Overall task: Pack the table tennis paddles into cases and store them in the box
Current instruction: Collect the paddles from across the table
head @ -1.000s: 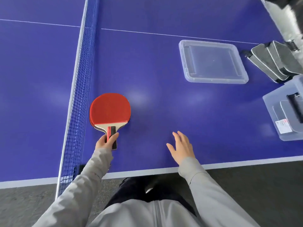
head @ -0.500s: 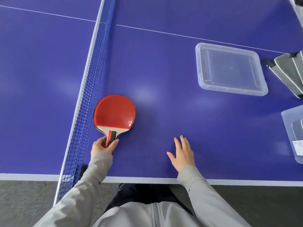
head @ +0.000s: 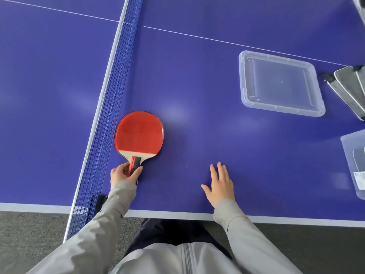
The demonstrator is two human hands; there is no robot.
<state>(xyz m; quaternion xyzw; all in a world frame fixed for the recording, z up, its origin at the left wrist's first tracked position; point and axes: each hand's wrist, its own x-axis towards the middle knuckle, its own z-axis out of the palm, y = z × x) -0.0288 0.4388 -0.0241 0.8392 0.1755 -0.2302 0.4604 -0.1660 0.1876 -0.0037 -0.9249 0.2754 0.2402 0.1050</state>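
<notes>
A red-faced table tennis paddle [head: 139,132] lies flat on the blue table beside the net, its handle pointing toward me. A dark edge under it hints at a second paddle below, though I cannot be sure. My left hand [head: 122,174] grips the handle, thumb on the right side. My right hand [head: 220,184] rests flat on the table with fingers straight, well right of the paddle. Grey paddle cases [head: 349,89] lie at the right edge. The clear plastic box [head: 350,147] sits at the far right, partly cut off, with a grey case inside.
The box's clear lid [head: 280,83] lies upside down on the table, left of the cases. The blue net [head: 110,107] runs from the near edge away, just left of the paddle. The table's white near edge [head: 177,215] is close to my body.
The view has shifted left, so the box and cases slid toward the right edge. My left hand has closed more firmly round the paddle handle. My right hand stays flat.
</notes>
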